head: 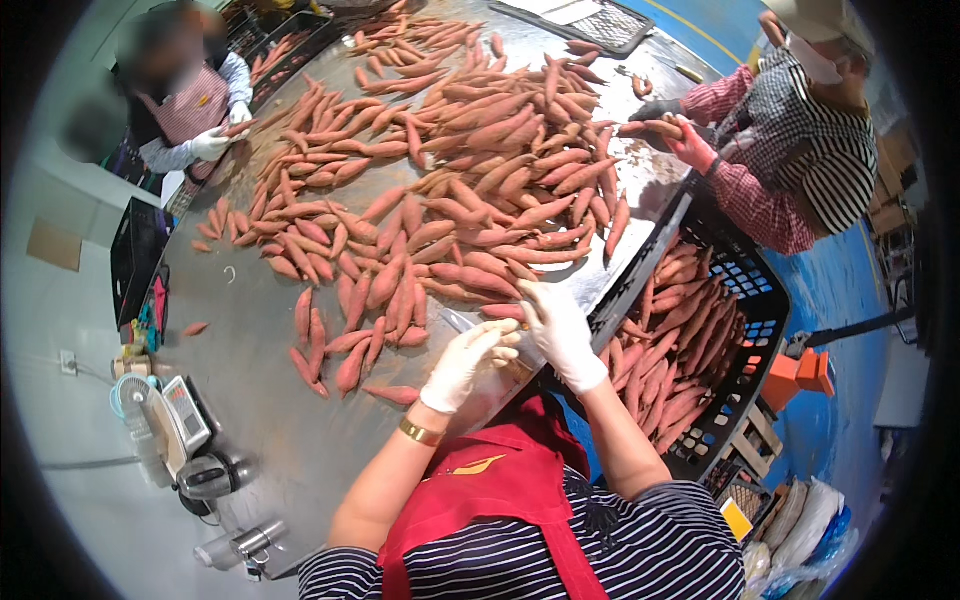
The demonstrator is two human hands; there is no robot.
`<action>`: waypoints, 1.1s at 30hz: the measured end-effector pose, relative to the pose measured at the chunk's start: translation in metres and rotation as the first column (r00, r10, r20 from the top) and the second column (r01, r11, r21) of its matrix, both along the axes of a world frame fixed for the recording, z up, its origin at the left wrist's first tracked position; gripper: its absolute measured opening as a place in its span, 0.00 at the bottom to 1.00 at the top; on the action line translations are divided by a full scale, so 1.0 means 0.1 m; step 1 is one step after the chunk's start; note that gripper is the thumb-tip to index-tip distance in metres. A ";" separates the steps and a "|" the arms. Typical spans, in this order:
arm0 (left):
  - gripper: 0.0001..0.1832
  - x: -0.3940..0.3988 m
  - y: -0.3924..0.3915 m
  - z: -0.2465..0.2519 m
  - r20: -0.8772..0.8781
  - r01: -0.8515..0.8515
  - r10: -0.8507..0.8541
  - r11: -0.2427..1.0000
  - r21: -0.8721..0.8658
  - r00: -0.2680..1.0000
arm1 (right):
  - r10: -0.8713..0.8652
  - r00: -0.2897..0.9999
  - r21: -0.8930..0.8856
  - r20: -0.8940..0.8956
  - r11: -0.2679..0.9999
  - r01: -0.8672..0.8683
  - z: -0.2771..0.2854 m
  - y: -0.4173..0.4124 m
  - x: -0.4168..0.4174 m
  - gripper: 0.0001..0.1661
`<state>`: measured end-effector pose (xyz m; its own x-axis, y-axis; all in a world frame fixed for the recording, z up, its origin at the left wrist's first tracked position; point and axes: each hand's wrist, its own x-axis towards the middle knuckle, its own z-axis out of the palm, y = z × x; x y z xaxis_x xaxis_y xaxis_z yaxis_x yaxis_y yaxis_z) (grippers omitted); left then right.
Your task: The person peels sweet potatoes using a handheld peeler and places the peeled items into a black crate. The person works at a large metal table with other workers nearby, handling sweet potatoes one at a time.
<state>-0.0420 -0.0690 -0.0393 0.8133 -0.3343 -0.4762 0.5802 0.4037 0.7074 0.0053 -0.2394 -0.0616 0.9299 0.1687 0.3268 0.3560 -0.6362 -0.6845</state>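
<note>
A large heap of reddish sweet potatoes [487,150] covers much of the metal table [247,390]. My left hand [471,365], in a white glove, is raised over the table's near edge with its fingers curved and apart; nothing shows in it. Close to its right, my right hand [559,336], also gloved in white, has its fingertips at the near edge of the heap. One short sweet potato [502,310] lies between the two hands, against the right fingers; whether they grip it is unclear. A knife blade [456,320] shows partly behind my left hand.
A black plastic crate [772,300] full of sweet potatoes [675,337] stands right of the table. Co-workers stand at the far left [184,112] and right [795,142], each holding sweet potatoes. A scale [186,412], a glass kettle [206,476] and a metal cup [251,540] line the left side.
</note>
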 end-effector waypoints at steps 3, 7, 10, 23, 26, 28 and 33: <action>0.21 -0.19 0.38 -0.02 -0.017 -0.128 0.128 0.991 0.043 0.992 | 0.082 0.991 -0.069 0.101 0.995 -0.075 -0.38 0.44 0.38 0.10; 0.21 -0.46 0.80 -0.11 -0.021 -0.319 0.320 0.946 0.051 0.947 | 0.127 0.992 -0.212 0.014 0.970 -0.121 -0.57 0.80 0.57 0.09; 0.20 -0.57 0.99 -0.15 -0.044 -0.388 0.391 0.920 0.058 0.919 | 0.134 0.991 -0.232 0.011 0.964 -0.128 -0.59 0.90 0.53 0.12; 0.20 -0.47 1.10 -0.40 -0.054 -0.383 0.380 0.922 -0.060 0.923 | 0.085 0.975 -0.237 0.204 0.971 -0.035 -0.46 0.72 0.54 0.09; 0.20 -0.53 1.18 -0.50 -0.063 -0.417 0.413 0.905 -0.081 0.909 | 0.186 0.978 -0.330 -0.095 0.921 -0.208 -0.31 0.79 0.44 0.07; 0.20 -0.54 1.18 -0.54 -0.074 -0.412 0.406 0.906 -0.100 0.911 | 0.179 0.973 -0.307 -0.147 0.927 -0.217 -0.43 0.88 0.31 0.08; 0.15 -0.50 1.00 -0.53 0.100 -0.294 0.277 0.917 0.270 0.956 | 0.134 0.961 -0.245 -0.240 0.950 -0.193 -0.56 1.01 0.23 0.09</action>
